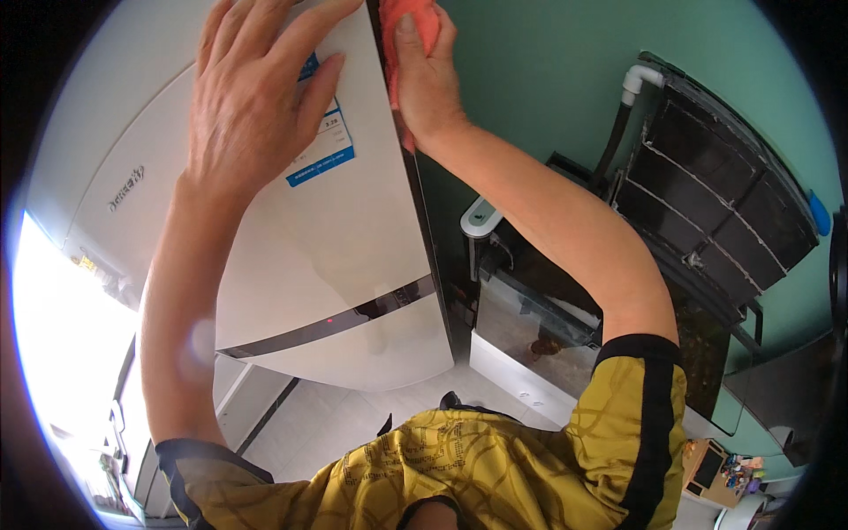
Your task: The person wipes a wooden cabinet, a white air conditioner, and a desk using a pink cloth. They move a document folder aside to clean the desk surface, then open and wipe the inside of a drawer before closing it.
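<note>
A tall white Gree floor-standing air conditioner point(318, 245) fills the view before me. My left hand point(248, 106) is at its front panel, fingers spread and holding nothing; whether the palm presses on the panel is hidden. Partly behind that hand is a blue and white label point(339, 129) bearing writing. My right hand point(430, 86) grips a coral-red cloth point(424, 10) against the dark right side edge of the unit. The cloth's upper part runs out of the picture. Lower on the front, a dark display strip point(371, 310) shows a small red light.
Right of the unit stands a glass tank point(530, 331) with a brown shape inside, on a white base. A dark panel point(715, 179) with a white pipe elbow point(639, 79) leans by the green wall point(530, 59). Bright light enters at left, above pale floor tiles point(318, 411).
</note>
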`<state>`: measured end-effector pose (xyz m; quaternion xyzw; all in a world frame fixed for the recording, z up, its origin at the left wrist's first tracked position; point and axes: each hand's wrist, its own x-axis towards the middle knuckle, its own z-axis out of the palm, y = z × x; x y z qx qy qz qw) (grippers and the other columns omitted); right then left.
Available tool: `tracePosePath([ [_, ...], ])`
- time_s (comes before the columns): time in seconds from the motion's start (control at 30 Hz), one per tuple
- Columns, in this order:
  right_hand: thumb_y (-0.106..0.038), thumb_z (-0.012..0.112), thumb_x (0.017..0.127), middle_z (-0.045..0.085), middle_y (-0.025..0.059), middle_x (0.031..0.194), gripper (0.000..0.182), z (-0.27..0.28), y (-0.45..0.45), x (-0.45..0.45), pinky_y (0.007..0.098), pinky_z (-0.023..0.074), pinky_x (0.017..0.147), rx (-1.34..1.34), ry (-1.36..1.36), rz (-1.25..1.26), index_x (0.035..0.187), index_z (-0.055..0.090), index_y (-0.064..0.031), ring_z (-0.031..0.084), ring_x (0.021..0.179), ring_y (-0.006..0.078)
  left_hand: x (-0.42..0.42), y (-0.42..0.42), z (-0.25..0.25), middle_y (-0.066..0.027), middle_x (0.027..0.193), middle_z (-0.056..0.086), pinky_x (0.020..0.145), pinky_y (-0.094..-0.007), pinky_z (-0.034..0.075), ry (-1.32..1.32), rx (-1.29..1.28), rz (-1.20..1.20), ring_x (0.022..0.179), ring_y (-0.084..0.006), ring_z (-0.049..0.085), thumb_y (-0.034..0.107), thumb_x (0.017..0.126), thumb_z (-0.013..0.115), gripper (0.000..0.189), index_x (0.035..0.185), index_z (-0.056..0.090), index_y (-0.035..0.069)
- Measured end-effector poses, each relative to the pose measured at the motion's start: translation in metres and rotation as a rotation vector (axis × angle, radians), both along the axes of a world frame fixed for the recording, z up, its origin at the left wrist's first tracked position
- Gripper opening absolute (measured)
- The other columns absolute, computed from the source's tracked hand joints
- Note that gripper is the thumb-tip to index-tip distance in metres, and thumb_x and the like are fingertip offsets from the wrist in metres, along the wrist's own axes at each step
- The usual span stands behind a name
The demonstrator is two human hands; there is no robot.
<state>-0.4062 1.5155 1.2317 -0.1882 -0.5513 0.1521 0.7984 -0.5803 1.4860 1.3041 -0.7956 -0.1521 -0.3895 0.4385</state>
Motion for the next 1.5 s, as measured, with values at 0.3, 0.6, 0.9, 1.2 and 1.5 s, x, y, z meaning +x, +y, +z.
tracePosePath([
  [0.3,-0.04,0.047,0.104,0.061,0.0069,0.1,0.047,0.042,0.044,0.029,0.0282,0.0489,0.057,-0.039,0.051,0.03,0.135,0.037,-0.006,0.057,0.067,0.0142,0.048,-0.016,0.018,-0.0139,0.146,0.045,0.119,-0.059,0.018,-0.007,0.143,0.094,0.141,-0.0339,0.034,0.014,0.086,0.066,0.042,0.127,0.058,0.015],
  [0.6,-0.039,0.054,0.098,0.055,0.0155,0.129,0.056,-0.026,0.038,0.045,0.0423,0.0519,0.089,-0.641,0.206,0.186,0.14,0.039,-0.0045,0.057,0.114,0.0241,0.045,-0.003,0.015,-0.0139,0.134,0.054,0.118,-0.0574,0.022,0.035,0.215,0.194,0.139,-0.0334,0.038,0.017,0.088,0.064,0.029,0.117,0.062,0.012],
  [0.9,-0.043,0.053,0.097,0.052,0.0176,0.133,0.061,0.091,0.081,0.047,0.0391,0.0442,0.1,-0.055,0.014,-0.15,0.143,0.037,-0.0046,0.053,0.119,0.0271,0.048,-0.008,0.022,-0.0039,0.131,0.061,0.118,-0.049,0.024,-0.006,0.14,0.005,0.135,-0.0233,0.045,0.025,0.088,0.067,0.023,0.11,0.071,0.018],
  [1.2,-0.04,0.054,0.097,0.051,0.0187,0.139,0.062,0.071,0.101,0.058,0.0399,0.0383,0.107,-0.198,0.052,0.019,0.147,0.035,-0.0086,0.05,0.128,0.031,0.049,-0.015,0.019,-0.0035,0.142,0.054,0.122,-0.0511,0.019,0.027,0.037,0.165,0.143,-0.0262,0.034,0.021,0.089,0.066,0.029,0.117,0.068,0.02],
  [1.5,-0.042,0.056,0.096,0.05,0.022,0.14,0.065,0.226,0.162,0.068,0.0412,0.038,0.109,0.218,-0.101,-0.067,0.15,0.032,-0.0138,0.049,0.13,0.0333,0.05,-0.015,0.016,-0.0072,0.14,0.056,0.12,-0.0538,0.018,0.03,-0.015,0.2,0.142,-0.0308,0.036,0.017,0.084,0.067,0.03,0.114,0.071,0.019],
])
